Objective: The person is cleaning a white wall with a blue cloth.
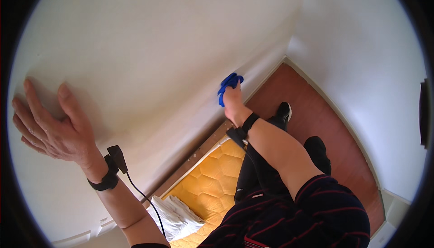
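My left hand (49,126) lies flat against the white wall (149,44), fingers spread, holding nothing. It wears a black wrist strap with a cable running down my forearm. My right hand (233,103) reaches lower down the same wall and grips a blue cloth (228,84), pressed against the wall near the skirting. This wrist also carries a black strap. My dark striped sleeve and black trousers fill the lower middle.
Below the wall lies a yellow quilted mattress (212,180) in a wooden bed frame, with a crumpled white sheet (178,218) on it. Reddish wooden floor (325,126) runs along the right, bounded by a second white wall (361,67). My black shoe (283,111) stands on the floor.
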A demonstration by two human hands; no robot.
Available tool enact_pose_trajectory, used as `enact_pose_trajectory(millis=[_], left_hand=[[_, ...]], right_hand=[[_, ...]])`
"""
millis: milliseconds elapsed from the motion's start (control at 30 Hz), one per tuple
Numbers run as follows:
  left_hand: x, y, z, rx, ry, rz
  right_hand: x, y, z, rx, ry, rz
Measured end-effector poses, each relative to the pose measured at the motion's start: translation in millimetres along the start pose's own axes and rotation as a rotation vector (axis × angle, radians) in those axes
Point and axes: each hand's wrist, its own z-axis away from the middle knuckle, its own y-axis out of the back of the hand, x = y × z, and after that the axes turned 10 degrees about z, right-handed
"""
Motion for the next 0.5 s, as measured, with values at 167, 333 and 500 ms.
enact_pose_trajectory(millis=[167,333,500], left_hand=[[-1,3,2,-0.034,0.017,-0.019],[2,7,1,-0.051,0.010,-0.037],[3,9,2,-0.051,0.008,-0.060]], right_hand=[[24,-31,65,-0.073,-0.164,-0.006],[-20,-10,22,0.001,-0.329,-0.153],[-63,22,-38,0.196,-0.364,-0.311]])
